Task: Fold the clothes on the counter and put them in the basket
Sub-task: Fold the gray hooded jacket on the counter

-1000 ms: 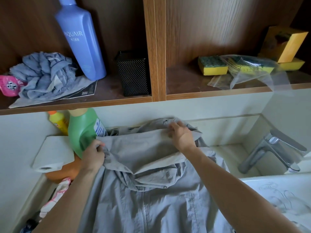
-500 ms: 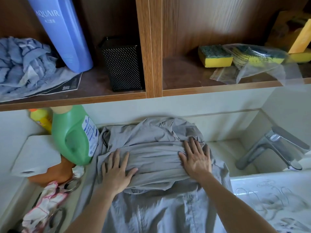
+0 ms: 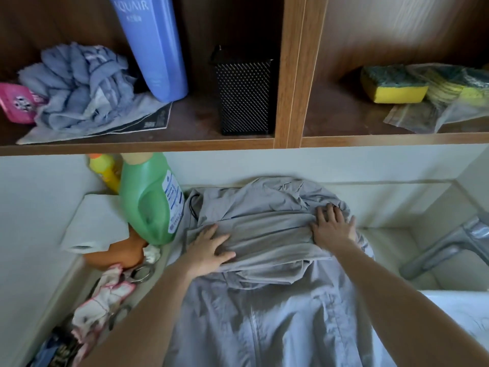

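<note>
Left hand (image 3: 209, 250) and right hand (image 3: 334, 229) pinched the upper edge of the grey jacket (image 3: 264, 313) one second ago; now both lie flat on its folded-over part, fingers straight and spread. The left one presses near the left end of the fold, the right one at the right end (just beside the crumpled cloth behind). The jacket lies zipper side up on the pale counter (image 3: 383, 238), between a green bottle (image 3: 148, 202) and a metal faucet (image 3: 449, 245).

left hand (image 3: 209, 251) flat on grey jacket (image 3: 264, 260) | right hand (image 3: 334, 227) flat on its fold
</note>
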### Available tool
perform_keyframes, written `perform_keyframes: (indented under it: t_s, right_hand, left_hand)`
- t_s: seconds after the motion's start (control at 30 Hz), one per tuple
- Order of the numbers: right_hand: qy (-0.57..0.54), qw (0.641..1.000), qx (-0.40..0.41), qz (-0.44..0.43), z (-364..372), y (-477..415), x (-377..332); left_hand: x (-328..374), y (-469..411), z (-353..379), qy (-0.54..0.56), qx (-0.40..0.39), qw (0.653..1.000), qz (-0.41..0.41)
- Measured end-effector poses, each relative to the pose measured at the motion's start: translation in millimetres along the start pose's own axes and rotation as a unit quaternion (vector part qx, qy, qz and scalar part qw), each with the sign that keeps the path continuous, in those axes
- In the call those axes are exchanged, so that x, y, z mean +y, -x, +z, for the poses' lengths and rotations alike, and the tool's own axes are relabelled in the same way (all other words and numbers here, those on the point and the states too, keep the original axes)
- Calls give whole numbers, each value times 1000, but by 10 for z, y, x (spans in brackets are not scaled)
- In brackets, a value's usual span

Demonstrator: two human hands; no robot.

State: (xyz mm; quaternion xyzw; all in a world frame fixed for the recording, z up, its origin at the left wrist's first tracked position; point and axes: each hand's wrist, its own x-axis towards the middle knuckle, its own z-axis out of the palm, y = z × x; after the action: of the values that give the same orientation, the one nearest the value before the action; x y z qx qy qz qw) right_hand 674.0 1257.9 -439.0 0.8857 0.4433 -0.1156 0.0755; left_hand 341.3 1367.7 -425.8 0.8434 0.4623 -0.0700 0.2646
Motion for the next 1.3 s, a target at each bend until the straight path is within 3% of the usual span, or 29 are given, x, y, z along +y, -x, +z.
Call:
perform_keyframes:
  t_s: [0.07, 0.17, 0.23, 0.4, 0.47, 0.53, 0.6, 0.7, 0.8, 0.9, 1.1, 1.23, 1.3]
  right_hand:
    - [15, 999, 31, -33, -147, 164, -271]
    - [-86, 965, 126, -212, -166, 679, -764]
    - [-76, 950, 97, -287, 45, 1054, -992]
    - [4, 975, 56, -215, 470, 1190, -799]
    - [34, 981, -3, -190, 361, 1108, -751]
    - [71, 983, -2, -168, 145, 1128, -820]
    - [43, 980, 23, -192, -7, 1301, -957]
    - [3, 963, 32, -266, 127, 1601, -1067]
    - [30, 970, -24, -239, 359, 1720, -975]
    - [61, 975, -54, -205, 358, 1638, -873]
    - [30, 981, -64, -181, 112, 1641, -991]
    - [-117, 982, 42, -141, -102, 1871, -1231]
    - [-242, 950, 153, -125, -195, 1937, -1350]
  left_hand:
    - [-27, 155, 5, 74, 114, 990, 23]
    - [-150, 500, 143, 85, 271, 959, 8]
    - [-322, 690, 294, 70, 311, 947, -35]
    - [-487, 1214, 494, 27, 200, 957, -209]
    - [-515, 1356, 503, 2, 166, 954, -248]
    - [-556, 1441, 482, 4, 149, 954, -258]
    - [-577, 1538, 427, 21, 138, 960, -241]
    - [-612, 1680, 283, 49, 204, 959, -192]
    - [-672, 1819, 104, 109, 211, 956, -173]
    - [-738, 1944, -121, 88, 223, 953, -186]
    - [-654, 2183, -561, 132, 266, 942, -157]
    - [-432, 2239, -924, 172, 316, 928, -97]
    - [-361, 2237, -1114, 153, 334, 928, -58]
